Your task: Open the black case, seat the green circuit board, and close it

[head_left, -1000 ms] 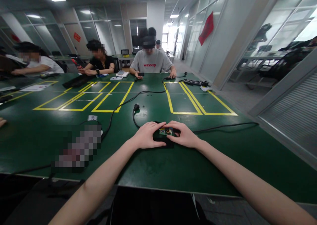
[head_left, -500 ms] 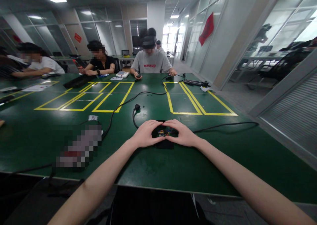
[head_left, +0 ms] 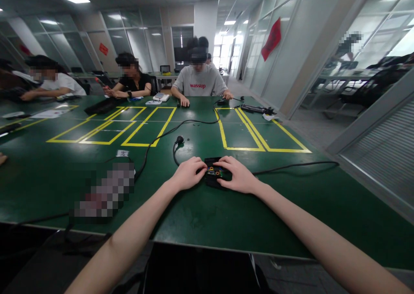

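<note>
A small black box (head_left: 214, 177) with an exposed circuit board lies on the green table (head_left: 207, 216) in front of me. My left hand (head_left: 187, 175) grips its left side with curled fingers. My right hand (head_left: 237, 175) lies over its right side, fingers bent onto the coloured parts inside. A black cable (head_left: 291, 166) runs from the box to the right.
Another black cable with a plug (head_left: 178, 140) lies just beyond the box. Yellow taped rectangles (head_left: 142, 128) mark the table's middle. A blurred object (head_left: 105, 190) sits at my left. Three people sit at the far side. A glass partition runs along the right.
My hands have closed in tighter on the box. The flat black piece that lay under my hands near the front is no longer seen.
</note>
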Demonstrator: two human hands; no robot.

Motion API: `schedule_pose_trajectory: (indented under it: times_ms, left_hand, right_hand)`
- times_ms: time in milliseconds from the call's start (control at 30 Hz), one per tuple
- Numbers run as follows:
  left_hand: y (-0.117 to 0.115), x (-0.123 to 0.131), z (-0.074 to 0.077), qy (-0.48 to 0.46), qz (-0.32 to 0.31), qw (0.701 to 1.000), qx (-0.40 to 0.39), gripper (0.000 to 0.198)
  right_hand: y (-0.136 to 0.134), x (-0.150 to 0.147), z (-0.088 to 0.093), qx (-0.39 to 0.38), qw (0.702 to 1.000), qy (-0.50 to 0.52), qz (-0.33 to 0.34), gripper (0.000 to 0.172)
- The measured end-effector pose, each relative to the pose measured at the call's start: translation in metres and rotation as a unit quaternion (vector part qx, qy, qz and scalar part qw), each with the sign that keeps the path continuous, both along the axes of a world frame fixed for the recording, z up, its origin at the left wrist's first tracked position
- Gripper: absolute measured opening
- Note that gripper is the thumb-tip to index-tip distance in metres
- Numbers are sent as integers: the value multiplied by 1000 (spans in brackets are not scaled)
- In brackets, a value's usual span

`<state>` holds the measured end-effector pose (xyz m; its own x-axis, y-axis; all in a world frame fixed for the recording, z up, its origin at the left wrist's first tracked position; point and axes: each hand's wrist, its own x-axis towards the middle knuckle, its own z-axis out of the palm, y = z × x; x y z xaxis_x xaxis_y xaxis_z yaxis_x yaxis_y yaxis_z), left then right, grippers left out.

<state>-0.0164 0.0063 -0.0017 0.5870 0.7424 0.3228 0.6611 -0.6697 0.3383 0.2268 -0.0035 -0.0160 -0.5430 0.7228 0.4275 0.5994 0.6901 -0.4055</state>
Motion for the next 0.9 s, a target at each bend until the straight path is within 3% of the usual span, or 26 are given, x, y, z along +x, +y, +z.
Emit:
schedule_pose_trajectory:
  times_ms: [300, 900]
  left_hand:
    - [6, -5, 1, 11, 1, 1000, 15, 17]
    - [11, -6, -3, 14, 1, 1000, 25, 19]
  right_hand:
    - [-4, -16, -3, 30, 997, 3, -65, 48]
    - [9, -10, -7, -6, 996, 68, -66, 26]
